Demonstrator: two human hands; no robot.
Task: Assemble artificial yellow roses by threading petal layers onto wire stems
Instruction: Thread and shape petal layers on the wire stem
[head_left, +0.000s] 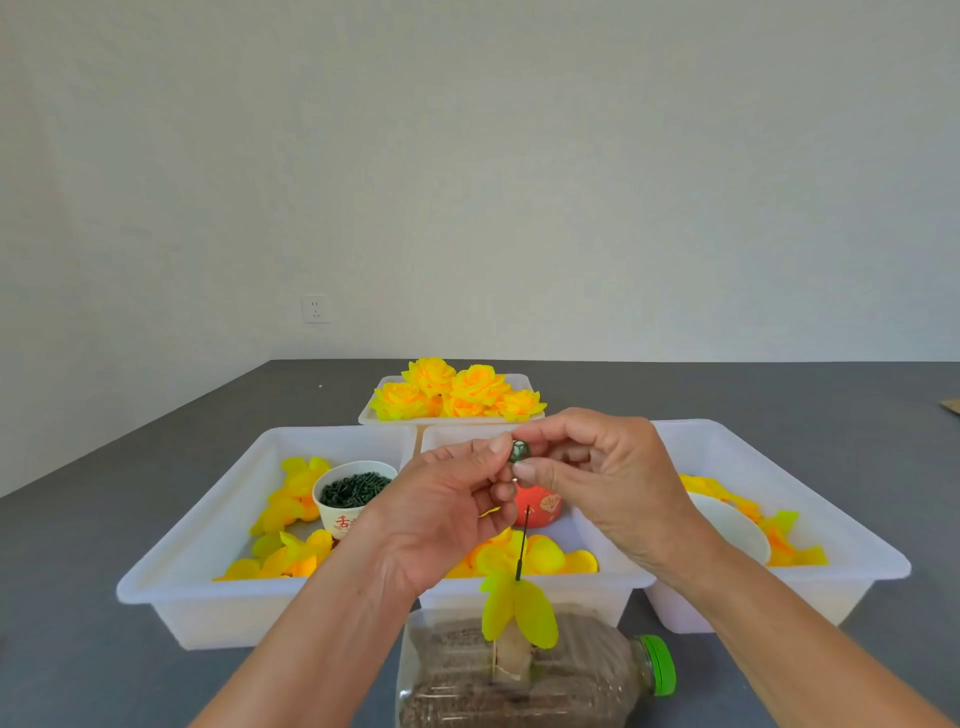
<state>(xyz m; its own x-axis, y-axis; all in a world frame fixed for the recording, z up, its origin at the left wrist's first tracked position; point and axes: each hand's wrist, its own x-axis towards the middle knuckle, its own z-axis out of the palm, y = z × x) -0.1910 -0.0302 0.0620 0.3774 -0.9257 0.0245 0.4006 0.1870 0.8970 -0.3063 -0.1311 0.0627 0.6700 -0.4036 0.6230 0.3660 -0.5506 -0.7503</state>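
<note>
1. We pinch a small green calyx piece (518, 451) between both hands, left hand (447, 512) and right hand (597, 480), readying it for threading
2. Wire stem (522, 545) stands upright in the bottle (524, 670), yellow petal layer (517, 610) already on it

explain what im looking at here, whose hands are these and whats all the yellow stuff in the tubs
There is no machine here. The one picture comes from a camera worn on a person's head, looking forward and down, so the two arms reaching in are that person's own.

The left hand and right hand meet in the middle and together pinch a small green piece.

Below them a thin dark wire stem stands upright with a yellow petal layer on it, over a plastic bottle lying on its side on the grey table.

The white trays hold loose yellow petals and a paper cup of small dark green parts. The far tray holds finished yellow roses.
</note>
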